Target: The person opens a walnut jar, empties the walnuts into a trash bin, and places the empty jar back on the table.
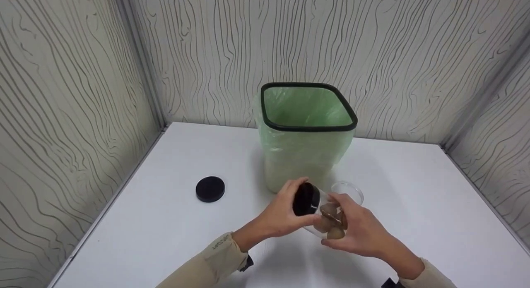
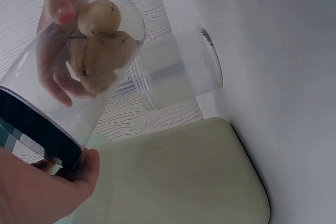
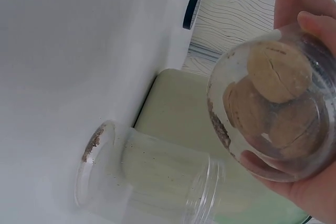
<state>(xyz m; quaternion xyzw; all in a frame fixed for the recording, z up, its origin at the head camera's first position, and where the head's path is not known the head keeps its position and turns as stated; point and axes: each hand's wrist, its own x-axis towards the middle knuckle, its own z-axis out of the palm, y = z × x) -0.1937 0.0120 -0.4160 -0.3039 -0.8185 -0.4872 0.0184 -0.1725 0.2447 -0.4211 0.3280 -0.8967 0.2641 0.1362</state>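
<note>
A loose black lid (image 1: 210, 189) lies on the white desk (image 1: 165, 222), well to the left of the hands. Next comes the left hand (image 1: 285, 213), its fingers curled round the black cap (image 1: 305, 199) of a clear jar (image 1: 327, 222) tilted on its side above the desk. The right hand (image 1: 358, 232) cups the jar's base, fingers wrapped round the glass, with 3 or so brown walnut-like lumps (image 1: 329, 222) inside. The step in hand looks like unscrewing the cap; the next move would call for a firm hold on the base while the left hand twists. Behind stands a bin (image 1: 308, 135) with a green liner, and beside it an empty open jar (image 1: 350, 190). The wrist views show what the head view barely does: the empty jar (image 3: 152, 182) rests upright on the desk, with brown residue on its base.
</note>
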